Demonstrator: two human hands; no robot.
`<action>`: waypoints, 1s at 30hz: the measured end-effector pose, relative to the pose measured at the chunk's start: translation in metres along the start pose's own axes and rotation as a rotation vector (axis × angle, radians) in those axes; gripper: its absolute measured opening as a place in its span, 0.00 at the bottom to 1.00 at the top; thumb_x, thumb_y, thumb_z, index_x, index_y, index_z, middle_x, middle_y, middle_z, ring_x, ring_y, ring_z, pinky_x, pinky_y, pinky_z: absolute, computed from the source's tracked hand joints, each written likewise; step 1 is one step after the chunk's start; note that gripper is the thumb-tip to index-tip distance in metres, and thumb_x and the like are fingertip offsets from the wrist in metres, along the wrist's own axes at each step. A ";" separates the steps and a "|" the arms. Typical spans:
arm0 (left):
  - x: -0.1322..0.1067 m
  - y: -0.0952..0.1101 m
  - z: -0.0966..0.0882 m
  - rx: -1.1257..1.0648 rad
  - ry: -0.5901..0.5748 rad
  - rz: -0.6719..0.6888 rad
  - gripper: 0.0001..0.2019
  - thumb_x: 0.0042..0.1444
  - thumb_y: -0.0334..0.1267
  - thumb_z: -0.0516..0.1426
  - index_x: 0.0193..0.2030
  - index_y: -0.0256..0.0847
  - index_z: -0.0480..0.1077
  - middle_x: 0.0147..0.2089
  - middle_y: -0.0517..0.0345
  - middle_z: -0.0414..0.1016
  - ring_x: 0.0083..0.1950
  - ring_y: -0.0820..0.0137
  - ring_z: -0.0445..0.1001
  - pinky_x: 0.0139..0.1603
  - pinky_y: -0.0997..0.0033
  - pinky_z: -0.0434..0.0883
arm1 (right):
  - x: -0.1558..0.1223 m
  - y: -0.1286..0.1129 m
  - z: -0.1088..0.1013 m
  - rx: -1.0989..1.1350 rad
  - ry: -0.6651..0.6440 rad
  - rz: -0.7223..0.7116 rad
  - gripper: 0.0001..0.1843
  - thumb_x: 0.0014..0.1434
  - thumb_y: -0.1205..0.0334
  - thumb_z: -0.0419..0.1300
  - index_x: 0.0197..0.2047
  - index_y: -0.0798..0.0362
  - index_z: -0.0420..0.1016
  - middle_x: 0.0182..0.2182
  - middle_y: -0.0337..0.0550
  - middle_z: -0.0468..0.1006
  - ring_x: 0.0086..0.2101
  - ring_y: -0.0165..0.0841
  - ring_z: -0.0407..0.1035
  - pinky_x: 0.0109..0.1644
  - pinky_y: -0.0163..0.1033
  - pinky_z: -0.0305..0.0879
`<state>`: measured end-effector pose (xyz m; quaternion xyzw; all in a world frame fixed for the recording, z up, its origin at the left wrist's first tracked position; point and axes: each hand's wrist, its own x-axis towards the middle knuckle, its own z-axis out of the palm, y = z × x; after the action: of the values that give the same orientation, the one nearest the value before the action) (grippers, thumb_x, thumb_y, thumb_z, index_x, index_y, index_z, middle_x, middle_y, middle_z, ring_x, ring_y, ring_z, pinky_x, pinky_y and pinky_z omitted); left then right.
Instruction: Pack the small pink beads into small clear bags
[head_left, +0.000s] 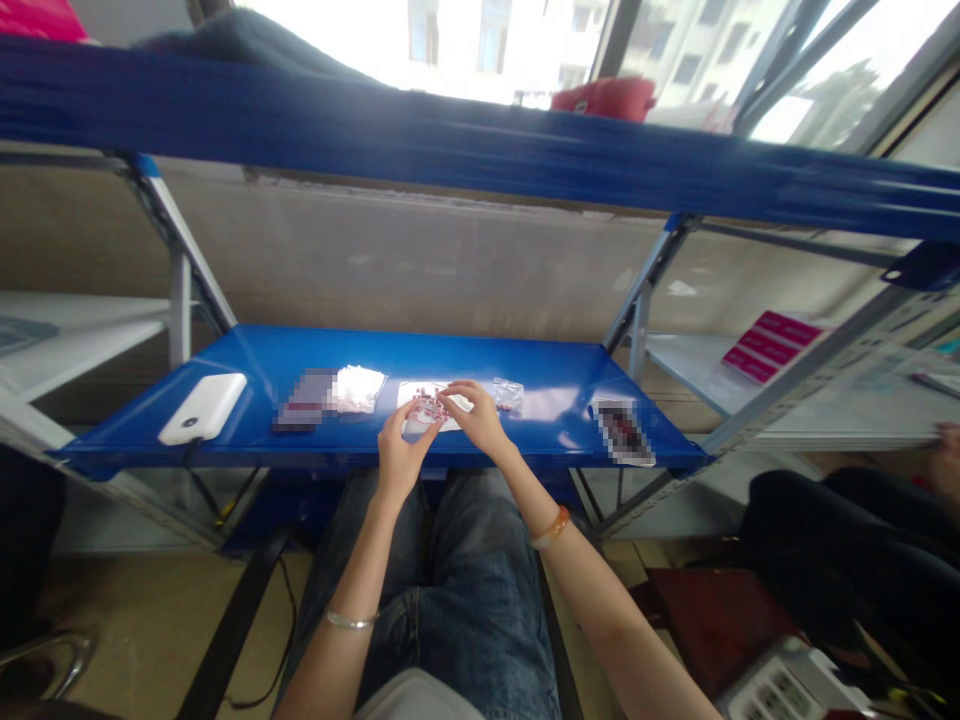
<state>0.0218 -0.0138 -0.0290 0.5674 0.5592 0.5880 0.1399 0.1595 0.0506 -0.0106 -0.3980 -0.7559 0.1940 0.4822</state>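
Small red and pale bead-like pieces (429, 404) lie in a loose, grainy cluster on a flat white sheet (406, 390), between the 2 hands. The left hand (402, 447) curves around the near left side of the cluster, thumb and index finger bent with a gap between their tips; the right hand (478, 415) arches over its right side, fingers curled and tips drawn close together. Whether either hand has hold of a piece is too small to tell.

Just right of the right hand is a crinkled, clear plastic packet (510, 396) with reddish bits. Left of the sheet lie a shiny, whitish packet (360, 388) with a ragged upper edge and, beside it, a blurred-out flat rectangle (306, 400). Farther left is a smooth white block (206, 405) with rounded corners and a dark cable. A second blurred-out flat item (624, 432) lies near the right end. All rest on a glossy blue shelf (450, 350). The left wrist wears a thin silver bangle (351, 621), the right a thicker, smooth orange-and-pale bangle (553, 528), above faded denim jeans (480, 570).
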 end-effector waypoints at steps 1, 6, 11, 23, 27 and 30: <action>0.000 0.000 -0.001 -0.009 -0.001 -0.018 0.22 0.48 0.47 0.61 0.48 0.39 0.69 0.48 0.49 0.74 0.50 0.61 0.72 0.52 0.62 0.67 | 0.000 0.006 0.002 -0.059 0.001 0.024 0.07 0.55 0.59 0.61 0.35 0.51 0.78 0.36 0.44 0.74 0.40 0.34 0.68 0.45 0.39 0.62; 0.002 -0.003 -0.004 -0.033 0.013 -0.080 0.22 0.48 0.48 0.61 0.48 0.40 0.69 0.48 0.50 0.74 0.50 0.62 0.72 0.54 0.62 0.66 | -0.007 0.037 0.017 -0.286 -0.076 0.158 0.08 0.51 0.56 0.65 0.29 0.52 0.78 0.29 0.42 0.71 0.31 0.32 0.65 0.36 0.36 0.59; 0.004 -0.002 -0.006 -0.058 0.016 -0.120 0.21 0.48 0.47 0.60 0.48 0.40 0.69 0.47 0.50 0.74 0.50 0.62 0.72 0.54 0.61 0.66 | -0.013 0.046 0.024 -0.320 -0.050 0.170 0.11 0.50 0.52 0.65 0.28 0.52 0.78 0.27 0.41 0.69 0.30 0.31 0.64 0.33 0.34 0.56; 0.004 -0.001 -0.009 -0.109 0.005 -0.168 0.22 0.48 0.48 0.60 0.49 0.41 0.69 0.49 0.49 0.74 0.52 0.60 0.71 0.54 0.59 0.65 | -0.013 0.055 0.022 -0.209 -0.137 0.079 0.08 0.51 0.56 0.64 0.33 0.49 0.81 0.30 0.41 0.70 0.33 0.32 0.65 0.39 0.37 0.61; 0.006 -0.001 -0.011 -0.120 0.005 -0.192 0.23 0.47 0.48 0.61 0.49 0.40 0.69 0.49 0.48 0.74 0.52 0.60 0.70 0.53 0.60 0.66 | -0.012 0.056 0.024 -0.220 -0.116 0.064 0.08 0.49 0.56 0.66 0.32 0.50 0.80 0.30 0.42 0.69 0.34 0.33 0.65 0.40 0.38 0.61; 0.007 0.001 -0.013 -0.135 -0.008 -0.206 0.24 0.47 0.47 0.61 0.49 0.39 0.69 0.49 0.47 0.74 0.52 0.60 0.71 0.53 0.62 0.66 | -0.011 0.050 0.022 -0.202 -0.054 0.023 0.07 0.51 0.57 0.65 0.32 0.50 0.80 0.30 0.42 0.69 0.36 0.34 0.64 0.43 0.39 0.61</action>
<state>0.0096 -0.0152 -0.0216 0.4986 0.5733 0.6045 0.2395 0.1629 0.0742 -0.0614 -0.4478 -0.7798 0.1330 0.4167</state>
